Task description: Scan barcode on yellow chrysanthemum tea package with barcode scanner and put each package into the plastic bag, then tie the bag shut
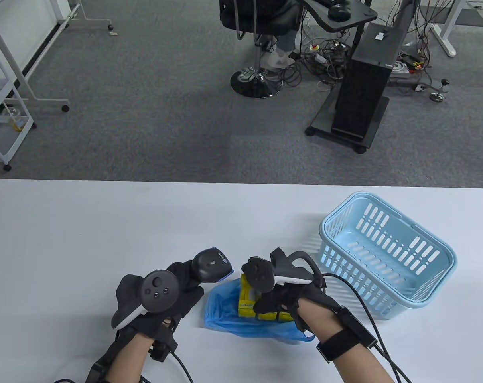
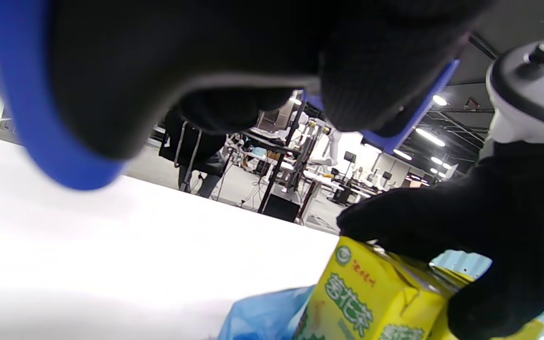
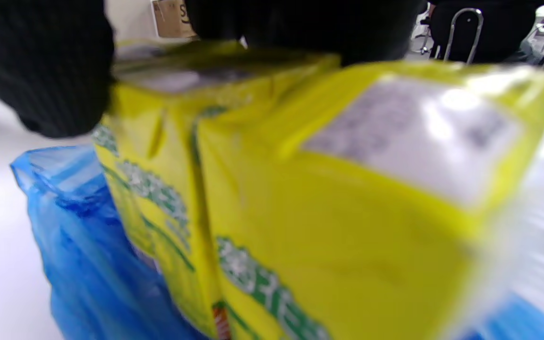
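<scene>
My left hand (image 1: 181, 279) grips a black and blue barcode scanner (image 1: 211, 267), its head pointing right toward the packages. My right hand (image 1: 271, 305) grips yellow chrysanthemum tea packages (image 1: 247, 303) from above, over the blue plastic bag (image 1: 225, 315) lying on the white table (image 1: 105, 239). In the right wrist view two yellow packages (image 3: 300, 189) stand side by side under my gloved fingers (image 3: 40, 71), with the blue bag (image 3: 88, 245) below them. The left wrist view shows a yellow package (image 2: 371, 297) held by my right hand (image 2: 465, 226), and the scanner's blue edge (image 2: 31, 118) up close.
A light blue plastic basket (image 1: 385, 255) stands on the table at the right, nothing visible in it. Glove cables trail off the near edge. Beyond the far table edge lie grey carpet, a chair, a black computer tower and a white rack.
</scene>
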Available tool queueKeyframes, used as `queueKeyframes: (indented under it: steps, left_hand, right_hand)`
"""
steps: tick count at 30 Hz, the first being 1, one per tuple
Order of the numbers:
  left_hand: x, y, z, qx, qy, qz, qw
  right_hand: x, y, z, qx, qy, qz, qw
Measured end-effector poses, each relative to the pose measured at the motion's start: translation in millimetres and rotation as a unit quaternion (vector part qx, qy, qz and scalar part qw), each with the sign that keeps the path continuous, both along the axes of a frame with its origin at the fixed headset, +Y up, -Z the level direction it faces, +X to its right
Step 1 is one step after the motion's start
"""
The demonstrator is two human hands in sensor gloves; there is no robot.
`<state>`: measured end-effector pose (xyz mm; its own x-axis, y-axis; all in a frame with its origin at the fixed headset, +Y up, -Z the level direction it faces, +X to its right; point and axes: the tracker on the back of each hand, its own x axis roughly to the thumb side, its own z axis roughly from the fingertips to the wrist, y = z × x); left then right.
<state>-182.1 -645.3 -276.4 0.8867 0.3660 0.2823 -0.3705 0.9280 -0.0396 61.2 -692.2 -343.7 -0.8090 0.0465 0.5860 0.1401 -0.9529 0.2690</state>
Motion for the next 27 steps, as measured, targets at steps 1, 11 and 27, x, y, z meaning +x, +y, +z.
queueKeyframes:
  steps: [1,11,27]
  left_hand:
    - [0,0,0,-0.001,-0.001,-0.003,1.0]
    - [1,-2,-1,-0.001,0.005,-0.015,1.0]
    - [-42,-66,-26,-0.045,0.141,-0.001,0.989]
  right_hand:
    - [0,0,0,0.002,-0.001,-0.001,1.0]
    - [51,64,13,0.076,-0.06,-0.076,0.992]
    - [126,48,58,0.082,-0.162,-0.13,0.975]
